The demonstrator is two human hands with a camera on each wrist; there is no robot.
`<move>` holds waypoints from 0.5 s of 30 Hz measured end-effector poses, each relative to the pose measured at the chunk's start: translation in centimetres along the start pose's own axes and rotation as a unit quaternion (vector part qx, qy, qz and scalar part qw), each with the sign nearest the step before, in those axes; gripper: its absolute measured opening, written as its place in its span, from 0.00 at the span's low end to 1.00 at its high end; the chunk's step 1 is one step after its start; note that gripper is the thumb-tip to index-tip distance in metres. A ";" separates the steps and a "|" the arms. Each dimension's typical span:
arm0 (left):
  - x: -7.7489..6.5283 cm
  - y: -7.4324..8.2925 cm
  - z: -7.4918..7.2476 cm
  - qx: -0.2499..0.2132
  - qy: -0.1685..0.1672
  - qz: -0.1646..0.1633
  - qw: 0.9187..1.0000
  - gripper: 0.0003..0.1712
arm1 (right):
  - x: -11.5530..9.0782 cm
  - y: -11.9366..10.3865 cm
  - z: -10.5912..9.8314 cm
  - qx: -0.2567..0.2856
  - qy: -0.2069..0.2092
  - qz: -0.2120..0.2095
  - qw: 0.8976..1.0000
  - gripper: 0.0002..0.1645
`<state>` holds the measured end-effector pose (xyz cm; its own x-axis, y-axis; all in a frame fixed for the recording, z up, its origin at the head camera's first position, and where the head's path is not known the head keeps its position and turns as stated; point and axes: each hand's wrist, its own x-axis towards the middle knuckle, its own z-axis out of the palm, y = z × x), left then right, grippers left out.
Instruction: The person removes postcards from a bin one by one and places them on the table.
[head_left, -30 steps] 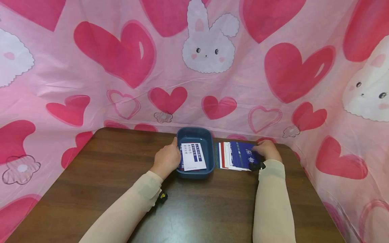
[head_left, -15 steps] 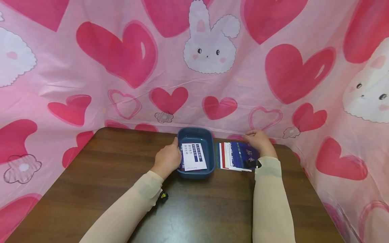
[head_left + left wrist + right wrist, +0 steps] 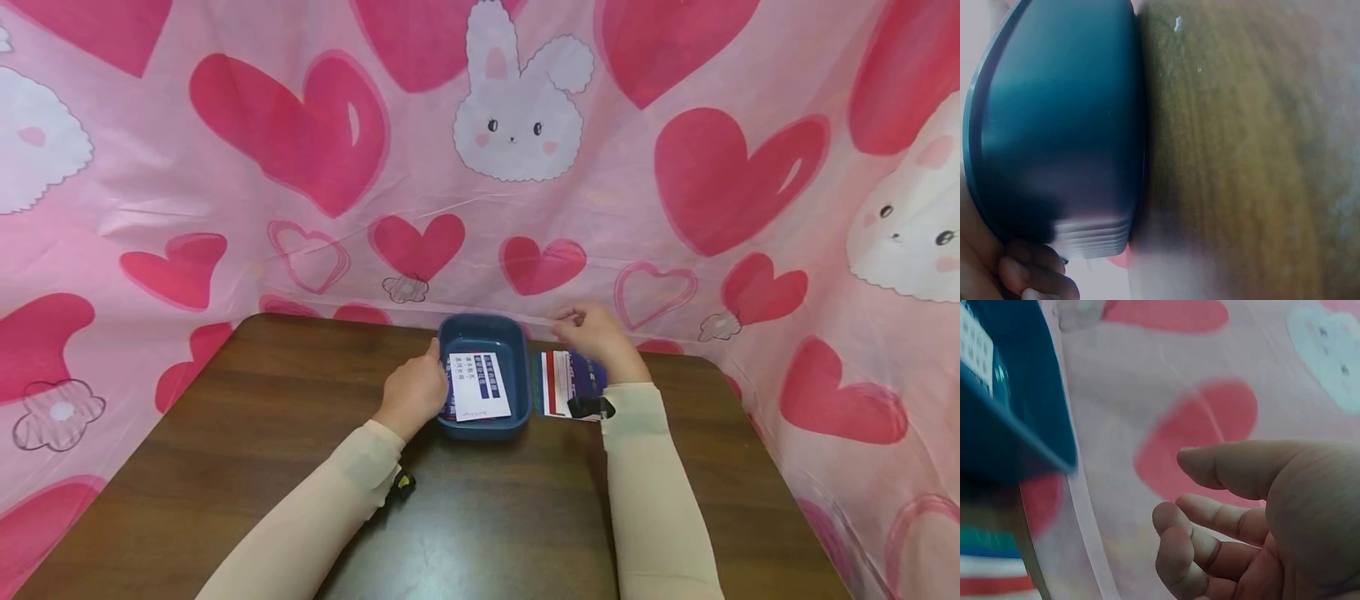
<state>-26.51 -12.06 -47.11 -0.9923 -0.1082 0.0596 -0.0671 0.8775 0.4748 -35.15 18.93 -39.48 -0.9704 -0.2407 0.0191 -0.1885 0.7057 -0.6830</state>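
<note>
A dark blue plastic bin [image 3: 486,340] stands near the table's back edge. My left hand [image 3: 408,392] grips its left side, the thumb at the rim; curled fingers [image 3: 1035,269] show by the bin wall in the left wrist view. Inside the bin lies a white card [image 3: 482,396] with printed characters, on top of other blue and red cards. To the right of the bin, an overlapping row of cards [image 3: 553,383] lies on the table. My right hand [image 3: 596,337] hovers over the back of that row, fingers loosely bent and holding nothing, as the right wrist view shows.
The brown wooden table [image 3: 465,517] ends just behind the bin. A pink cloth [image 3: 420,150] with hearts and rabbits hangs close behind it and at both sides. The bin's blue wall [image 3: 1041,419] is left of my right hand in the right wrist view.
My right hand has left the right end of the card row and moved left towards the bin, holding nothing. The left hand and the bin stay in place.
</note>
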 end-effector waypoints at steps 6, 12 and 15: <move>0.0 0.1 0.2 -0.003 -0.003 0.003 1.000 0.37 | 0.0 -2.2 2.0 0.027 -0.022 -0.016 0.999 0.30; -0.1 0.1 0.1 -0.003 0.002 0.003 1.000 0.38 | 0.9 -5.5 4.6 0.013 -0.064 -0.015 0.998 0.31; 0.0 0.0 0.0 -0.005 -0.004 0.001 1.000 0.38 | 1.8 -7.0 6.3 -0.004 -0.091 -0.008 0.996 0.31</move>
<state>-26.53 -12.09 -47.11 -0.9932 -0.1031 0.0536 -0.0644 0.8726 0.4843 -34.59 9.41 -39.29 -0.9238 -0.3689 -0.1028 -0.2063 0.7055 -0.6780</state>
